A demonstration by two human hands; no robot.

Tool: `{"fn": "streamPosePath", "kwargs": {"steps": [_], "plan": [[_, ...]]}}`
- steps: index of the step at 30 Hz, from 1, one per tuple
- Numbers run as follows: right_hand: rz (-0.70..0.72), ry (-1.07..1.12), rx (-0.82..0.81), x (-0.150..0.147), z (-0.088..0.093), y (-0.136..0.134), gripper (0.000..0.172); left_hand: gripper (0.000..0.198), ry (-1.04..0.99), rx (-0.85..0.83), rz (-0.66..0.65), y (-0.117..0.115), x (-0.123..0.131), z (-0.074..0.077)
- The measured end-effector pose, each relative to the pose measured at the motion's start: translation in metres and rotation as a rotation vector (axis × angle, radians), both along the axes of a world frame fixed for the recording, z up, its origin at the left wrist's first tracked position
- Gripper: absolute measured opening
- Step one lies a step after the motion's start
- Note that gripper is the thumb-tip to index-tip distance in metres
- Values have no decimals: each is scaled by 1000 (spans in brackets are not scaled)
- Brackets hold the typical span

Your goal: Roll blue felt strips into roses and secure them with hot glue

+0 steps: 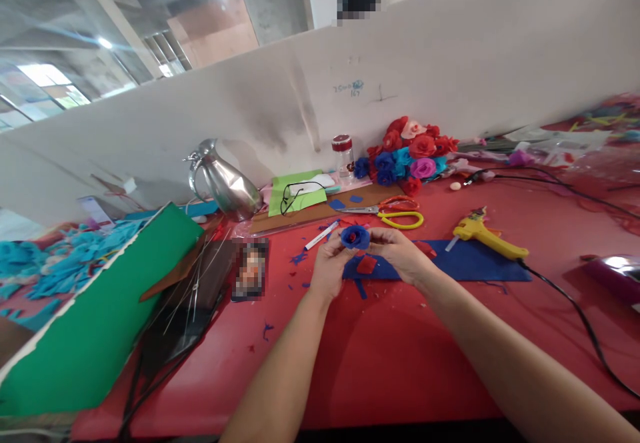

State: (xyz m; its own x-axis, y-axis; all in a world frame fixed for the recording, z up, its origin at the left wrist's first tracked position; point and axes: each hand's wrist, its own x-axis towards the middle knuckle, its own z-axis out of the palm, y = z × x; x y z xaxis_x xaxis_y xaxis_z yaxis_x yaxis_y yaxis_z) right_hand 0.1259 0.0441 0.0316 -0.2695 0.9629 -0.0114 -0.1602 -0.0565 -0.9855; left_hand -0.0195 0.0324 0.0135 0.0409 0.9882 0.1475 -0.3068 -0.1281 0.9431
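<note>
Between my two hands is a blue paper flower (355, 237) with a red centre, held up above the red table. The fingers of my left hand (330, 266) are closed on its left side. My right hand (400, 251) pinches the flower's right edge. Below them lies a blue sheet (460, 261) with a red scrap (367, 264) on it. Just beyond my hands are a white marker (321, 236) and scissors (400, 216) with yellow and orange handles. A yellow glue gun (487, 235) rests on the blue sheet to the right.
Finished flowers (410, 153) are piled at the back beside a glass jar (343, 156). A steel jug (225, 183), eyeglasses (300, 190) and a phone (251, 270) stand or lie leftward. A green board (100, 323) leans at left. The glue gun's cord (580, 310) crosses the right side.
</note>
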Motion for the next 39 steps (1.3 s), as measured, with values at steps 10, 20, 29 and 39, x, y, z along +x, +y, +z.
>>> {"fn": "streamPosePath", "kwargs": {"steps": [10, 20, 29, 39], "plan": [[-161, 139, 118, 16, 12, 1, 18, 21, 136, 24, -19, 0, -1, 1], [-172, -68, 239, 12, 21, -6, 27, 24, 165, 21, -11, 0, 1, 4], [-112, 129, -60, 10, 16, 0, 24, 25, 189, 57, -5, 0, 1, 2], [-138, 51, -30, 13, 15, 0, 23, 19, 145, 42, 65, 0, 0, 6]]}}
